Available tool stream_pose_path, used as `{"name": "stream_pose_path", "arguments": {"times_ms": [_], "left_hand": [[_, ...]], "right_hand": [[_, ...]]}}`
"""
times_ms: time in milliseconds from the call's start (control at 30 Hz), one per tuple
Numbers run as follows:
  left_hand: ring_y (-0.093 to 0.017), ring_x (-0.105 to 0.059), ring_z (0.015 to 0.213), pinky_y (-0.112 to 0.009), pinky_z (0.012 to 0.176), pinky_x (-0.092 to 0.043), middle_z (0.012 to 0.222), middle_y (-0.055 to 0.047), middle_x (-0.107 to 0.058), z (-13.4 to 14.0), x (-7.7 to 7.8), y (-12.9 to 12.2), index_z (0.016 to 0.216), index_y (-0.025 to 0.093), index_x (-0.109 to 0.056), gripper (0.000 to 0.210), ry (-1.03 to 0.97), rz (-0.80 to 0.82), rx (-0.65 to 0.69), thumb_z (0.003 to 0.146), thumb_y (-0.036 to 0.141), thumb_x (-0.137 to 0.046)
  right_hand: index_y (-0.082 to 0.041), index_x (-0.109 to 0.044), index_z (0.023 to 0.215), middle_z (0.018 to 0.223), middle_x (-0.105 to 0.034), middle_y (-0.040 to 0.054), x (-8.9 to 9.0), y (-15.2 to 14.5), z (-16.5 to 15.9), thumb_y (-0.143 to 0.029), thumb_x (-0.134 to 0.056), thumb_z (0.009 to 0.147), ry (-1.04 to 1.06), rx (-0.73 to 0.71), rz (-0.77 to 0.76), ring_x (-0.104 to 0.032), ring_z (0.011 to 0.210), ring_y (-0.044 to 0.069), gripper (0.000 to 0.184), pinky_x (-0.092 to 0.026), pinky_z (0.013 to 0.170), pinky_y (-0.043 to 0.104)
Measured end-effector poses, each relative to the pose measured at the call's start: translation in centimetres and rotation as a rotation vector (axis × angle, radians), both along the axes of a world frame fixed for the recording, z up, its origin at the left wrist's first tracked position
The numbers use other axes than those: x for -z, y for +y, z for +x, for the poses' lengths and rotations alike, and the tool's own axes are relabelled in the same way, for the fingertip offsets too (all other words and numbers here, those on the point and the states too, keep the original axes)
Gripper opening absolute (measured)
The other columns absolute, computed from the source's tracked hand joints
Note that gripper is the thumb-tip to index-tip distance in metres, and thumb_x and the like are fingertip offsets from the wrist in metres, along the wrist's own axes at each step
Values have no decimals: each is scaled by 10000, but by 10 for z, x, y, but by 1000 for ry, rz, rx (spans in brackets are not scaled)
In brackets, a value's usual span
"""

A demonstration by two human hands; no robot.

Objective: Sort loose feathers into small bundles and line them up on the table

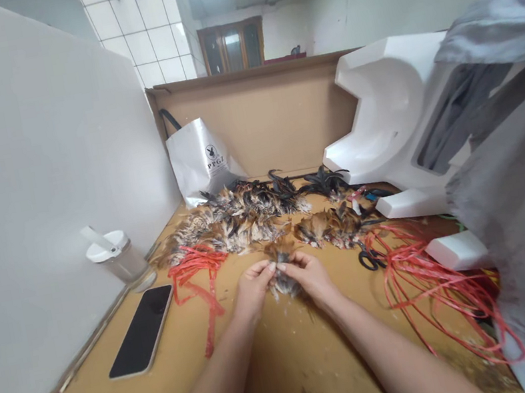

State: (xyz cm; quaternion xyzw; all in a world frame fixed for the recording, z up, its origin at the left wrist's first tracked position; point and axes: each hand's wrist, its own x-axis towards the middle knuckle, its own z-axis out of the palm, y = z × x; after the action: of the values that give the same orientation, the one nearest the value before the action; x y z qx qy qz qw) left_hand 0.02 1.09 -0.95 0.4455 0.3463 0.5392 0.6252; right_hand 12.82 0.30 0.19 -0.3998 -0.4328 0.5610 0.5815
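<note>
Pinching a small, fluffy bunch of brown-and-grey feathers (286, 286) between thumbs and fingertips, the left hand (256, 284) and the right hand (309, 275) meet above the near middle of the tan, flat worktop (291, 361), with the bunch between them. The hold looks narrow, at the middle of the bunch, so loose feathers could slip out or splay if either thumb eases; whether anything binds them there is too small to tell. Just beyond the hands lie the long, heaped rows of brown, black and whitish feathers (243, 230) and, to the right, a smaller brown-and-black feather cluster (331, 226); a bunch let go that way could mix with them and be hard to pick out. The loose tangle of red plastic strips (422, 270) near the right forearm could snag on a sleeve or elbow and drag the black-handled scissors (371, 258), which lie right against it. On the left, the limp pile of red plastic strips (197, 262) reaches close to the dark-screened, flat phone (141, 331), and a wide sweep of that arm could shove both toward the white-lidded, translucent cup (124, 261), perhaps tipping it and wetting the feathers.
</note>
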Motion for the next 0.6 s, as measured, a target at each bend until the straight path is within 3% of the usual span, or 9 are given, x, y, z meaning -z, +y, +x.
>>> {"name": "stream_pose_path", "arguments": {"times_ms": [333,600], "left_hand": [[-73,-500,512,-186,528,-367,589,-10,-589,3,-4,-2,719,122,-617,232,76,-87,14,566,273,-706],[-67,-515,562,-180,575,-389,632,-25,-599,4,-8,-9,670,111,-625,175,-107,-110,116,584,245,-699]], "right_hand": [[-144,-562,665,575,-603,-7,5,4,3,-296,-713,556,132,-23,-32,-532,508,109,240,-419,539,232],[-134,-594,664,590,-610,6,3,-1,1,-282,-675,612,170,-204,-7,-545,536,110,176,-429,597,256]]}}
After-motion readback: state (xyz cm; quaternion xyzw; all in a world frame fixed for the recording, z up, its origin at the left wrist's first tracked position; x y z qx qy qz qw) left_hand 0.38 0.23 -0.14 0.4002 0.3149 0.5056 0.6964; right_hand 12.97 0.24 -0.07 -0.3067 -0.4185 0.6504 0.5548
